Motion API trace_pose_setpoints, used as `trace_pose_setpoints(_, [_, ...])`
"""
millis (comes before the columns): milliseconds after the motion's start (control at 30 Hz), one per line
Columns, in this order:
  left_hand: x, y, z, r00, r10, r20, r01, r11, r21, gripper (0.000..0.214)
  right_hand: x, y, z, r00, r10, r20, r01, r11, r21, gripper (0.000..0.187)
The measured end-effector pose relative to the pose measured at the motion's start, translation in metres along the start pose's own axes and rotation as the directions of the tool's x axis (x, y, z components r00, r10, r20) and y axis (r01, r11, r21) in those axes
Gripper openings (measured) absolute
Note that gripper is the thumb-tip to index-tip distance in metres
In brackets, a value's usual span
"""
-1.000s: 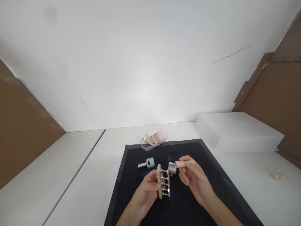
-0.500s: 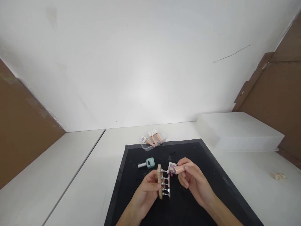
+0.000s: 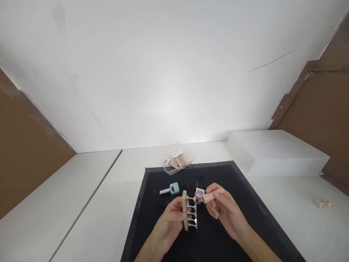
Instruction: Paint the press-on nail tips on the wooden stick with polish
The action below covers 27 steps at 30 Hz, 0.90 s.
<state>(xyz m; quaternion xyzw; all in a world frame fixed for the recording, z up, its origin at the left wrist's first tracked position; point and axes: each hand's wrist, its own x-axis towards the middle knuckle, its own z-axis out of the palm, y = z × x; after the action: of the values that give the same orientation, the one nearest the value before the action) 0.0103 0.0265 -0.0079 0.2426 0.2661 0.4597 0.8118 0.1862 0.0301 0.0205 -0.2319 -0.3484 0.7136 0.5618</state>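
Observation:
My left hand (image 3: 171, 218) grips a small wooden bar (image 3: 185, 211) that carries several metal stems tipped with false nails, held upright on its side over the black mat (image 3: 234, 189). My right hand (image 3: 223, 209) pinches a pink-handled nail polish brush cap (image 3: 208, 197), its tip touching the topmost nail on the bar. A small polish bottle (image 3: 200, 193) with a purple label sits just behind the brush, right by the bar's top.
A teal polish bottle (image 3: 171, 189) lies on the mat's far left. A clear tray (image 3: 177, 163) with three pink-capped bottles stands beyond the mat. A white lidded box (image 3: 275, 153) sits at the right, small pale rings (image 3: 324, 204) at the far right.
My right hand has lowered and tilted the pink brush down from a level hold to the top nail on the bar. The left hand and bar stayed still.

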Motion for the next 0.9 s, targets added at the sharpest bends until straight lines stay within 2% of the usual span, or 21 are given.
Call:
trace_pose_setpoints(267, [-0.0011, -0.0009, 0.0000, 1.000, 0.003, 0.003, -0.003, 1.000, -0.006, 0.033, -0.0001, 0.0020, -0.0017, 0.997, -0.031, -0.066, 0.030, 1.000, -0.007, 0.017])
trace_pose_setpoints(467, [0.0002, -0.0018, -0.0010, 1.000, 0.003, 0.005, -0.003, 1.000, -0.015, 0.032, -0.0001, -0.0007, 0.0022, 1.000, -0.001, -0.027, 0.000, 1.000, -0.016, 0.018])
trace_pose_setpoints(733, [0.0001, -0.0002, 0.0002, 1.000, 0.000, 0.011, 0.000, 1.000, -0.008, 0.032, 0.0026, 0.0009, 0.0000, 0.996, -0.027, -0.086, 0.027, 1.000, -0.006, 0.016])
trace_pose_setpoints(900, [0.0000, -0.0003, 0.0002, 1.000, -0.006, -0.007, 0.006, 1.000, -0.024, 0.032, 0.0006, -0.0005, 0.0019, 0.999, -0.016, -0.050, 0.017, 1.000, 0.015, 0.017])
